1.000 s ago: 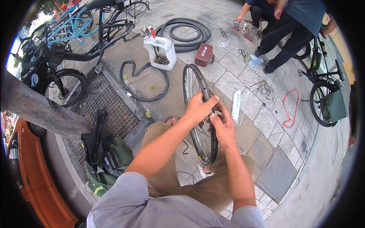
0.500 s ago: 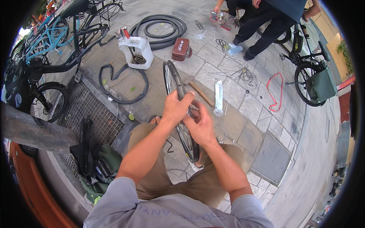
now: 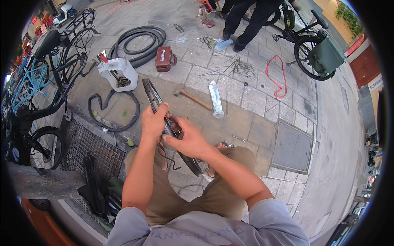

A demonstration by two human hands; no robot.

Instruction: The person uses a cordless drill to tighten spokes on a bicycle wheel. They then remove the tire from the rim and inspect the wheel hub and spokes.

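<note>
Between my knees I hold a bicycle wheel rim (image 3: pixel 193 165), dark and seen nearly edge-on, its upper end leaning to the left. My left hand (image 3: pixel 154 122) wraps around its left side near the middle. My right hand (image 3: pixel 189 137) grips it from the right, thumb and fingers on opposite sides of the rim; some fingertips are hidden behind it. Beyond the hands a wooden-handled hammer (image 3: pixel 197 100) lies on the paving, beside a long bundle in clear plastic (image 3: pixel 215 99). A black inner tube (image 3: pixel 92 113) lies to the left.
A cut-open white jug (image 3: pixel 129 76) holds tools, with coiled tyres (image 3: pixel 161 37) and a brown case (image 3: pixel 163 61) behind. Loose wires (image 3: pixel 242 69) and a red strap (image 3: pixel 268 73) lie at right. A person's dark-trousered legs (image 3: pixel 242 22) stand far off. Parked bicycles (image 3: pixel 57 78) line the left.
The view has turned, so the surroundings sit further left and higher in the picture. The wheel rim leans more to the left. Both hands keep their hold on it.
</note>
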